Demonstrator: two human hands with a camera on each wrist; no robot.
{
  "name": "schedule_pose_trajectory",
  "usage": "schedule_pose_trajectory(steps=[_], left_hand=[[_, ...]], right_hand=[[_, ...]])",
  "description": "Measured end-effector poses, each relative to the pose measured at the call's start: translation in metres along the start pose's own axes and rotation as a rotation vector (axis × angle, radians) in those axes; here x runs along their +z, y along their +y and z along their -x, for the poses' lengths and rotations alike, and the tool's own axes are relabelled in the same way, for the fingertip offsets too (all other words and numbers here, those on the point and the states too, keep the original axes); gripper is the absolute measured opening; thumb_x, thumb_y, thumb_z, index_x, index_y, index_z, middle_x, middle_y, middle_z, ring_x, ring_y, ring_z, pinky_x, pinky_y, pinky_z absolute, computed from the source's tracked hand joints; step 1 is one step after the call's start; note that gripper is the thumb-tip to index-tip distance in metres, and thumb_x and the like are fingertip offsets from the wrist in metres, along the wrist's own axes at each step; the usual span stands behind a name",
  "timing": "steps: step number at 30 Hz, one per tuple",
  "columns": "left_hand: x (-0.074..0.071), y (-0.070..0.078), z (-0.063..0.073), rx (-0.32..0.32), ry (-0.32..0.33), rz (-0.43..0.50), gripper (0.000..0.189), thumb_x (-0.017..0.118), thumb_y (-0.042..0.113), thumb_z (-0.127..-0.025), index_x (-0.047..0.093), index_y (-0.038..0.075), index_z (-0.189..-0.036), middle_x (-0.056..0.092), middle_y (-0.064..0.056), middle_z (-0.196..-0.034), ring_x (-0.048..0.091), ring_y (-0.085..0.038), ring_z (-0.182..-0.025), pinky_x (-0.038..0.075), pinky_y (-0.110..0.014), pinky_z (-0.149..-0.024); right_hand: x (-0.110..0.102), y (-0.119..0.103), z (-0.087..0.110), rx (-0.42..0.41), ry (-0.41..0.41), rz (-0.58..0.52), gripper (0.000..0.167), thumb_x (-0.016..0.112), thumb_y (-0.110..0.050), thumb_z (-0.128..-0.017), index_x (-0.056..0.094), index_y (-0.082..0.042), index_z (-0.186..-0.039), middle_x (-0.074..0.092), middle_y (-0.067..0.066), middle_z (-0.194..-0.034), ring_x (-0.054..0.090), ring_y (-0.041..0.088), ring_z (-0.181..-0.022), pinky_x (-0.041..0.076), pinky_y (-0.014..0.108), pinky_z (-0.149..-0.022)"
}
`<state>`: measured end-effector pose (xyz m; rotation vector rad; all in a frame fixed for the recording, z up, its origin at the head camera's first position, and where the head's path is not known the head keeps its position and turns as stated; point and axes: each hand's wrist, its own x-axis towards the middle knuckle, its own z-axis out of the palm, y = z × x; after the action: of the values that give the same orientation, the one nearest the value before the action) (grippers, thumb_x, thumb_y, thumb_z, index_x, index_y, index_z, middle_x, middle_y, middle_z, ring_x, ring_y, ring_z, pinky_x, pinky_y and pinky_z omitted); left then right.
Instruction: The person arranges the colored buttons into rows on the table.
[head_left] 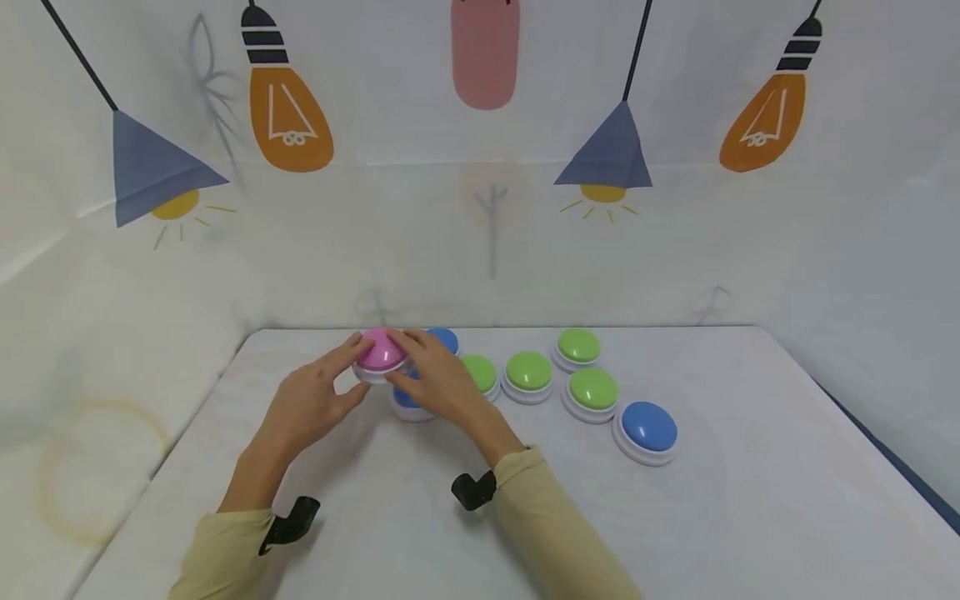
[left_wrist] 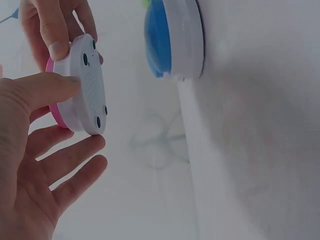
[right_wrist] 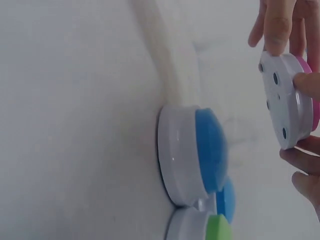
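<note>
Both hands hold a pink-domed push button (head_left: 381,350) with a white base, raised off the table. My left hand (head_left: 303,408) grips its left side, the thumb on the base edge in the left wrist view. My right hand (head_left: 446,383) holds the opposite side with thumb and fingers. The button's white underside (left_wrist: 94,95), with small dark feet, faces the wrist cameras. Beneath the right hand sits a blue push button (right_wrist: 212,150), partly hidden in the head view. Another blue button (head_left: 444,339) is just behind that hand, and a green button (head_left: 480,372) is beside it.
Right of the hands, a green button (head_left: 528,370), a back green button (head_left: 578,344) and a front green button (head_left: 593,388) stand on the white table (head_left: 720,517). A blue button (head_left: 648,427) is rightmost. A printed white sheet (head_left: 420,217) hangs behind the table.
</note>
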<state>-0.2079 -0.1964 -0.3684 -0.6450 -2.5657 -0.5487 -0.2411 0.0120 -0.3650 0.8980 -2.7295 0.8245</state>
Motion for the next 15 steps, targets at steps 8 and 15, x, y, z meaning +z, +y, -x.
schedule_pose_trajectory(steps=[8,15], left_hand=[[-0.001,0.012,0.006,0.13,0.044,-0.011,0.064,0.083,0.015,-0.078,0.059,0.007,-0.136,0.058,-0.019,-0.137,0.072,-0.033,-0.076,0.059,-0.042,-0.063],[0.0,0.022,0.012,0.271,0.067,-0.039,0.071,0.09,0.018,-0.069,0.062,0.006,-0.134,0.063,-0.017,-0.131,0.067,-0.026,-0.065,0.058,-0.031,-0.058]], right_hand=[[-0.017,-0.001,0.023,-0.027,-0.016,0.005,0.064,0.065,-0.033,-0.096,0.04,-0.014,-0.152,0.048,0.012,-0.147,0.051,0.026,-0.132,0.048,0.04,-0.105],[-0.024,-0.001,0.046,-0.025,-0.042,0.021,0.063,0.066,-0.034,-0.095,0.043,-0.013,-0.151,0.048,0.011,-0.149,0.048,0.027,-0.135,0.045,0.041,-0.107]])
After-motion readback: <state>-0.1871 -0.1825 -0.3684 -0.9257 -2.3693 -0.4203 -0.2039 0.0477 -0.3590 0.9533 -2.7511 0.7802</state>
